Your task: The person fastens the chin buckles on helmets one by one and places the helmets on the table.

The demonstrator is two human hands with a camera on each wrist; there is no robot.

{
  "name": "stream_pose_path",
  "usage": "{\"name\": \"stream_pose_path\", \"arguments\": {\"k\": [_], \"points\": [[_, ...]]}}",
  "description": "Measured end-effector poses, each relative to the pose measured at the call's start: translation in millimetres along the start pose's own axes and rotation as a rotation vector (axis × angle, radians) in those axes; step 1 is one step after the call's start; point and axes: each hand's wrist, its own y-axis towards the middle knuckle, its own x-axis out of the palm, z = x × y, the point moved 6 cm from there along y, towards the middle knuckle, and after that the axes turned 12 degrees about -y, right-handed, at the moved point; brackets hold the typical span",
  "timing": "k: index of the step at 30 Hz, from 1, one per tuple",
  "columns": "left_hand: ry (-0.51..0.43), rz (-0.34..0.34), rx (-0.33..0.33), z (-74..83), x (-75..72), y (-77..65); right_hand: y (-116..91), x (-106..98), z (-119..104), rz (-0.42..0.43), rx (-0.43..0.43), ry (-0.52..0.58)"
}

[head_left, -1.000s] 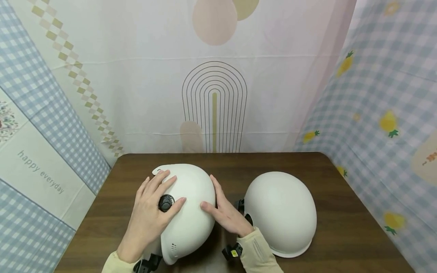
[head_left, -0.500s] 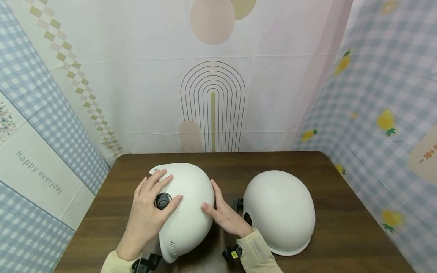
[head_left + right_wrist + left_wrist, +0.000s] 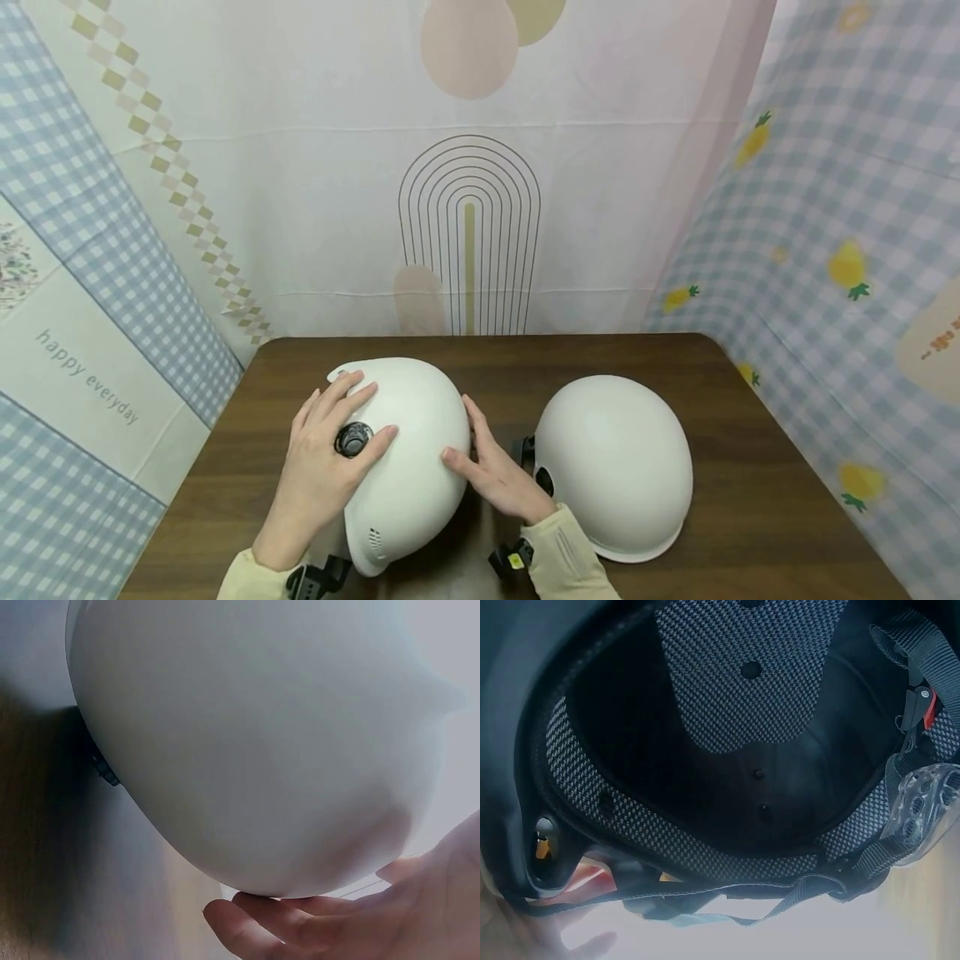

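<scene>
A white helmet (image 3: 408,467) lies tipped on its side on the brown table, its opening toward the left. My left hand (image 3: 315,454) rests on its upper side with fingers spread around a round black part (image 3: 353,439). Against the rounded crown lies my right hand (image 3: 498,475), thumb on top and fingers along the far right side. In the right wrist view, the right fingers (image 3: 315,922) touch the smooth shell. The left wrist view looks into the opening, at black lining with grey woven pads (image 3: 750,675), dark straps (image 3: 930,660) and a clear chin cup (image 3: 926,806).
A second white helmet (image 3: 615,467) stands dome up just right of my right forearm, with black parts (image 3: 528,454) at its left side. The wooden table (image 3: 757,517) ends at a patterned white cloth (image 3: 337,208). Checked cloth (image 3: 795,400) hangs on the right.
The helmet under my hands has shifted slightly to the left, and my left hand has moved with it. My right hand stays on the crown. The second helmet stays in place.
</scene>
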Motion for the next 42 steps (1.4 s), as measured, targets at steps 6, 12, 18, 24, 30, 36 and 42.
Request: {"name": "stream_pose_path", "arguments": {"k": [6,12,18,24,30,36,42], "points": [[-0.006,0.0,-0.008,-0.7,-0.1,-0.9,-0.9,0.3,-0.1,0.008,0.0,0.022],[-0.011,0.001,-0.022,-1.3,-0.7,-1.6,-2.0,0.0,-1.1,0.016,0.001,0.023],[-0.021,0.003,-0.048,-4.0,-2.5,-2.6,-2.3,-1.0,-2.1,0.026,0.01,0.016],[-0.034,0.009,-0.061,-6.6,-4.5,-3.7,-2.5,-2.7,-2.2,0.044,0.013,-0.01],[-0.044,0.002,-0.066,-6.6,-4.8,-3.8,-2.6,-2.9,-1.7,0.043,0.013,-0.012],[-0.053,0.0,-0.081,-7.4,-6.2,-4.6,-2.0,-2.7,-0.4,0.033,0.024,-0.006],[-0.067,0.001,-0.097,-8.1,-6.6,-4.8,-1.6,-3.3,-1.1,0.03,0.026,-0.003]]}}
